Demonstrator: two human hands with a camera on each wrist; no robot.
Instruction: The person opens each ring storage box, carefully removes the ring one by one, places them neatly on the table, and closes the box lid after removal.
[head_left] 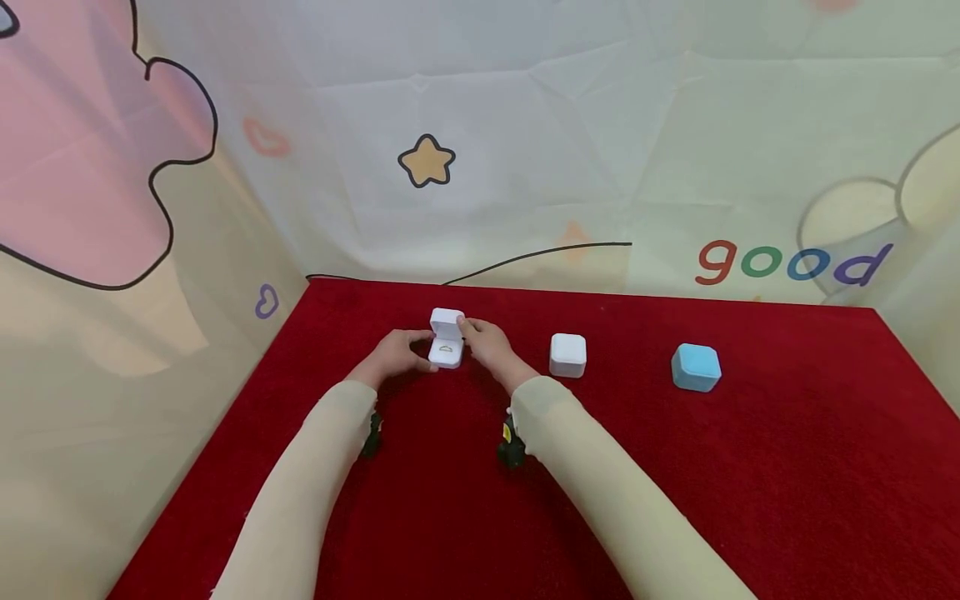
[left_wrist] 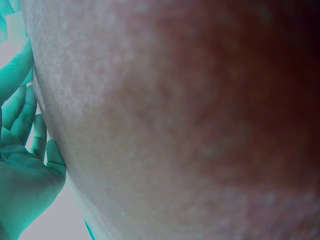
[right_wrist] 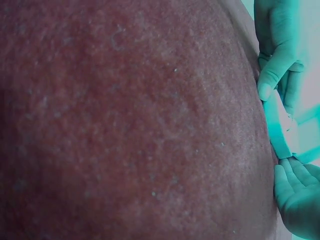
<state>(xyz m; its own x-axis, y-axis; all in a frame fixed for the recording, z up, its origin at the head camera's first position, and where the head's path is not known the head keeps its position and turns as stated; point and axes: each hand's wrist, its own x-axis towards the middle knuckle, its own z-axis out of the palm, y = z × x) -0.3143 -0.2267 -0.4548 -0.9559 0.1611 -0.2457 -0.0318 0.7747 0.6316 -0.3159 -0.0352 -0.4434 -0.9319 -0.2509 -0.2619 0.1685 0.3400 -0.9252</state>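
An open white ring box (head_left: 446,353) stands on the red cloth with its lid raised at the back. A small ring (head_left: 446,348) sits in its pad. My left hand (head_left: 393,354) holds the base from the left, thumb at the front corner and fingers farther back. On the other side, my right hand (head_left: 489,343) pinches the right edge of the raised lid (head_left: 447,320). In the tinted right wrist view the box (right_wrist: 278,127) shows between both hands. The left wrist view catches only part of a hand (left_wrist: 25,165) at its left edge.
A closed white box (head_left: 567,356) stands to the right of my right hand, and a closed light-blue box (head_left: 696,367) farther right. All stand on a red-covered table (head_left: 442,517). A printed curtain (head_left: 525,150) hangs behind and along the left side.
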